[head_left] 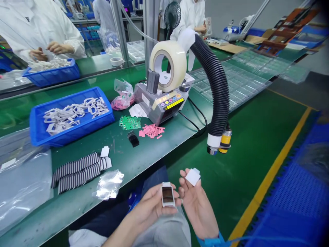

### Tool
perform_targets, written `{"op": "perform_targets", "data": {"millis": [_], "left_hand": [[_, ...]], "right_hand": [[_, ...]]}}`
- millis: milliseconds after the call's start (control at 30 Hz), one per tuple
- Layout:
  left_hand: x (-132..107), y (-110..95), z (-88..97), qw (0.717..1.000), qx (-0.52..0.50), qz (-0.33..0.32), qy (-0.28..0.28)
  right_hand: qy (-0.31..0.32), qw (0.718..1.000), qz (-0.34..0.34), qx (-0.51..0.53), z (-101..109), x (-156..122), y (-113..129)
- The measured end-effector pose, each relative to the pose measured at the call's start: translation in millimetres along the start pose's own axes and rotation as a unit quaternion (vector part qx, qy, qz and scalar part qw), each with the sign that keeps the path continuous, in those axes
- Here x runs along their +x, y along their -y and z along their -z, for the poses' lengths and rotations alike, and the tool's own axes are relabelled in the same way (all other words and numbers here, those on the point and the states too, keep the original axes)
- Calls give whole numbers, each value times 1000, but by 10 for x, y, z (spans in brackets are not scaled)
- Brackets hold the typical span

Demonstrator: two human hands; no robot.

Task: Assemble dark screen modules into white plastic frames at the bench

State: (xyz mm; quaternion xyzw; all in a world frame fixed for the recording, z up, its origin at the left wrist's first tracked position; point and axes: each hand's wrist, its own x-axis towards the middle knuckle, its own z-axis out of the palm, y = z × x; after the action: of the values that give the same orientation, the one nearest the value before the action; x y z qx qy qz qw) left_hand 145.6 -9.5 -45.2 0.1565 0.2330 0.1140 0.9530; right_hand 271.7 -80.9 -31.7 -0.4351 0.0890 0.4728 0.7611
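My left hand (151, 202) is closed round a small white plastic frame with a dark screen (168, 195) set in it, the dark face turned up. Just to its right, my right hand (196, 204) pinches a thin white square piece (192, 176) with a tab, held by the fingertips. Both hands are above my lap, off the table's front edge. On the table lie two rows of stacked dark-and-white pieces (77, 171), with a few white ones at their right end. A crumpled clear plastic bag (110, 184) lies by the table edge.
A blue bin (38, 132) holds many white frames. Green circuit boards (130, 122), pink strips (152, 131) and dark panels (133, 139) lie before a tape dispenser (161, 106). A black ribbed hose (218, 82) arches at right. Co-workers in white (43, 24) stand across the table.
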Motion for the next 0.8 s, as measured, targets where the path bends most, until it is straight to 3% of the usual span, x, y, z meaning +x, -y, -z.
{"op": "perform_targets", "data": {"millis": [133,267,433,633,800], "left_hand": [[-279,-224,66,994,16,-100,-42],[-599,-354,1,982,23,-164,-95],[-859,-395,-132,965,12,-219,-145],[-928,-394,-82,950,25,-290,-113],[-1015,-405,-24,942,41,-334,-13]], "right_hand": [[117,993,-13,0,-224,-157,-95],[218,973,-73,-26,-431,-257,-165],[247,962,-113,-28,-654,-379,-246],[264,954,-136,-31,-803,-501,-294],[309,941,-133,-41,-781,-522,-335]]}}
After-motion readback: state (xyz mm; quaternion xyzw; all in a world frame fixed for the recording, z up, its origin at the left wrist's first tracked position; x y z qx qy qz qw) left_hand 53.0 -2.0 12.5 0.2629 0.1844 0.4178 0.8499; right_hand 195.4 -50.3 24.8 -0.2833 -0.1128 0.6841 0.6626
